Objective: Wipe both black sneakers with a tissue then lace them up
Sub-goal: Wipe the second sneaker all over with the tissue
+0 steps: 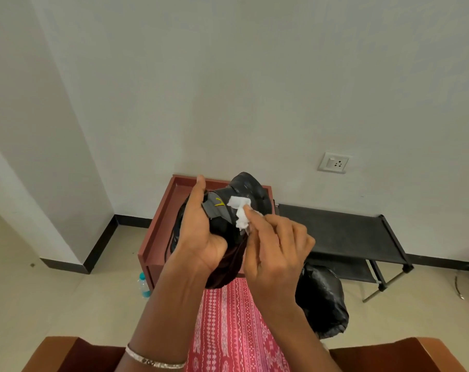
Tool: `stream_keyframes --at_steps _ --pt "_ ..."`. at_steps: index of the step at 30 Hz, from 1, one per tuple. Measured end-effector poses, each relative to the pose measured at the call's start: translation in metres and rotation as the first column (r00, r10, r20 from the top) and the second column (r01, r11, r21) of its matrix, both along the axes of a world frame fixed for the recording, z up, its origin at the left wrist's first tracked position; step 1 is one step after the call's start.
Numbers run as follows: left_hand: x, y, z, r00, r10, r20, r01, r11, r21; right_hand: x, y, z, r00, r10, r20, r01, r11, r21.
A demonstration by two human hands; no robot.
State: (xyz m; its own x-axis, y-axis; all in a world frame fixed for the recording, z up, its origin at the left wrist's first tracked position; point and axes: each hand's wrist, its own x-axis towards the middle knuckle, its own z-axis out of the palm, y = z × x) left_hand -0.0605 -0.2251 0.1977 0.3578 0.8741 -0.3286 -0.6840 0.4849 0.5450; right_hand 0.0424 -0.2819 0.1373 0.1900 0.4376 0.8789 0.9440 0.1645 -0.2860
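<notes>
Sneaker (248, 187), black, is up in front of me, toe toward twelve o'clock. My left hand (201, 234) wraps its heel from nine o'clock. I judge it light and soft-sided, firmest at the sole. My right hand (277, 251) pinches the flimsy, tearable tissue (240, 210) against the upper from four o'clock.

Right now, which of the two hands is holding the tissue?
The right hand pinches the white tissue against the black sneaker; the left hand only grips the sneaker.

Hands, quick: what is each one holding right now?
Left hand: grips the black sneaker.
Right hand: pinches the white tissue against it.
</notes>
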Motion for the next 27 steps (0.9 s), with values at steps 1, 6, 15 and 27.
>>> stream_keyframes --at_steps 1,6,15,27 --pt "0.0 0.0 0.001 1.0 -0.002 -0.004 0.002 1.0 0.008 0.0 -0.001 0.001 1.0 0.0 -0.004 0.0 1.0 -0.008" --pt "0.011 -0.006 0.001 1.0 -0.014 0.011 0.013 0.999 0.05 -0.007 0.009 0.033 0.999 -0.039 0.028 0.043 0.991 -0.126" --pt "0.0 0.002 0.004 1.0 0.011 0.007 -0.012 0.999 0.039 0.002 0.0 0.01 0.999 0.05 0.019 -0.048 0.995 -0.089" --pt "0.004 0.001 0.013 1.0 -0.004 0.02 0.004 1.0 0.01 0.009 0.019 0.046 0.993 0.117 -0.006 -0.117 0.993 0.027"
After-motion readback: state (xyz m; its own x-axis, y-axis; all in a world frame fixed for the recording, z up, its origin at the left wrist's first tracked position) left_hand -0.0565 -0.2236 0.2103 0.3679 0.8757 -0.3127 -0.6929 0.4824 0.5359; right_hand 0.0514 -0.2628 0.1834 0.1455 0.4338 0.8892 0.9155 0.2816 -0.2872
